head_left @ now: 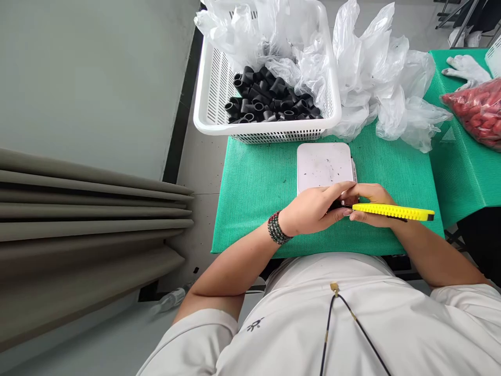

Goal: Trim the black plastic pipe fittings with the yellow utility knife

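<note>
A yellow-handled knife (391,211) with a ribbed grip and a dark end lies across my right hand (371,203), whose fingers are closed around its left part. Its thin dark tip points left, at a small black pipe fitting (335,205) that is mostly hidden in the curled fingers of my left hand (313,209). Both hands meet just in front of a white square scale-like box (324,166) with dark specks on its top. The fingertips of the two hands touch or nearly touch.
Behind the box stands a white basket (266,129) of black pipe fittings (270,99) and clear plastic bags. More plastic bags (376,78) lie to its right. A green-covered table (254,209) supports these. A bag of red pieces (477,112) and a white glove (465,70) lie farther right.
</note>
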Action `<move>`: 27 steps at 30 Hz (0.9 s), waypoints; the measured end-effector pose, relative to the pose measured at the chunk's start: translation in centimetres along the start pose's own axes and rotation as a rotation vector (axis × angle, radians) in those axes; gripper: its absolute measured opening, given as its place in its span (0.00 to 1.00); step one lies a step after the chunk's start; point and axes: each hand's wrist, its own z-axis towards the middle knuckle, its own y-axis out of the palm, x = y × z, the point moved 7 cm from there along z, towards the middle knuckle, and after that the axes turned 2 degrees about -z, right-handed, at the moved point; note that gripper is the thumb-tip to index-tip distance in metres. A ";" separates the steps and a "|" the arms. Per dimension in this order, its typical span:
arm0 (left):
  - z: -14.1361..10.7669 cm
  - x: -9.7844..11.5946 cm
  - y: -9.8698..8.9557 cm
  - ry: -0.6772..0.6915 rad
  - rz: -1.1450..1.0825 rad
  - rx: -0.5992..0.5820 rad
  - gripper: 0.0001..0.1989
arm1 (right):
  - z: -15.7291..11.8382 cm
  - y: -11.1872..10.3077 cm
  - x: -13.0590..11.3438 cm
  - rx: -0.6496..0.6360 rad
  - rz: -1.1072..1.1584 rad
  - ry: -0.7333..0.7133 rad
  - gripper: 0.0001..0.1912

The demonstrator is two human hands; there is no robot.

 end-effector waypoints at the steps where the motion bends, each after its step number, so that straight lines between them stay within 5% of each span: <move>1: 0.0 0.0 0.1 0.007 -0.012 0.000 0.28 | 0.0 -0.1 0.0 0.008 0.002 0.007 0.31; 16: 0.0 0.0 0.2 0.094 -0.129 0.118 0.48 | -0.1 0.3 0.1 -0.019 0.144 0.035 0.26; 27: -0.1 0.2 0.0 0.171 -0.137 0.163 0.48 | -0.1 0.4 0.1 -0.037 0.092 0.042 0.28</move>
